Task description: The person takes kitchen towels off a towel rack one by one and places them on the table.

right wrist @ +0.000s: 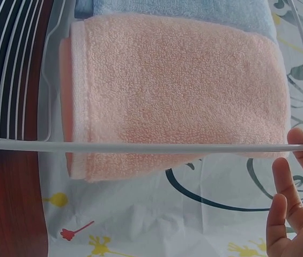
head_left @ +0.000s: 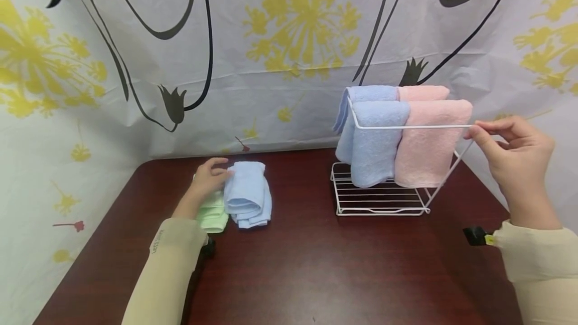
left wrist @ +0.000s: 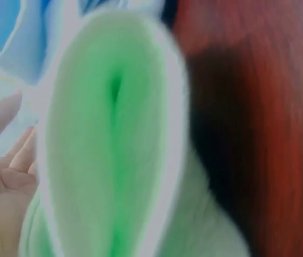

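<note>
My right hand (head_left: 519,149) pinches the upper front right corner of a white wire rack (head_left: 433,127) between thumb and fingers. Folded blue towels (head_left: 378,149) and folded pink towels (head_left: 429,149) hang side by side over its upper bars, front and back. In the right wrist view, the pink towel (right wrist: 183,96) lies behind the rack's wire (right wrist: 194,148). On the left, my left hand (head_left: 208,179) is over folded green towels (head_left: 213,217), fingertips at the edge of a folded blue towel stack (head_left: 246,189). A rolled green fold (left wrist: 87,160) fills the left wrist view, its fingers (left wrist: 20,160) loosely bent behind.
The rack's slatted base (head_left: 379,200) is near the right rear of the dark red table (head_left: 298,265). Behind the table hangs a white sheet (head_left: 280,89) with yellow and grey flower prints. A small black device (head_left: 475,235) is at the right cuff.
</note>
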Available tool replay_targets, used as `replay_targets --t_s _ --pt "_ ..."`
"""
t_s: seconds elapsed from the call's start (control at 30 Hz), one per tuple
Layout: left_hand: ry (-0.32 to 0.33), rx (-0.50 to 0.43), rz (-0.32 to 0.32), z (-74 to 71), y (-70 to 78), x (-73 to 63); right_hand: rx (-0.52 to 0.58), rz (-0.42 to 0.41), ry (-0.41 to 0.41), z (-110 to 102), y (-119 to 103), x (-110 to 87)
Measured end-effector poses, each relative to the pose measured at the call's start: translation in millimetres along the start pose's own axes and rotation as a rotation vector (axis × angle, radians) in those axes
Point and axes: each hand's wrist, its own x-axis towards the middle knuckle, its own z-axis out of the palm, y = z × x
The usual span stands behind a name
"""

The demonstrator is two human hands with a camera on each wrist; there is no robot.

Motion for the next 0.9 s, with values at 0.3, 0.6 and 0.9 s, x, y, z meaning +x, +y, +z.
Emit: replay_targets --t_s 0.3,0.6,0.9 --pt "0.052 -0.001 0.066 -17.4 9.8 -6.2 -0.112 -0.053 -0.005 1.0 -0.2 0.2" --pt "0.024 0.013 0.109 -6.5 47.7 -4.4 -0.023 -0.01 -0.001 0.1 0.0 0.9" --pt "-0.056 -0.057 0.267 18.3 100.4 -14.6 0.024 0.031 -0.003 0.8 -2.0 0.9"
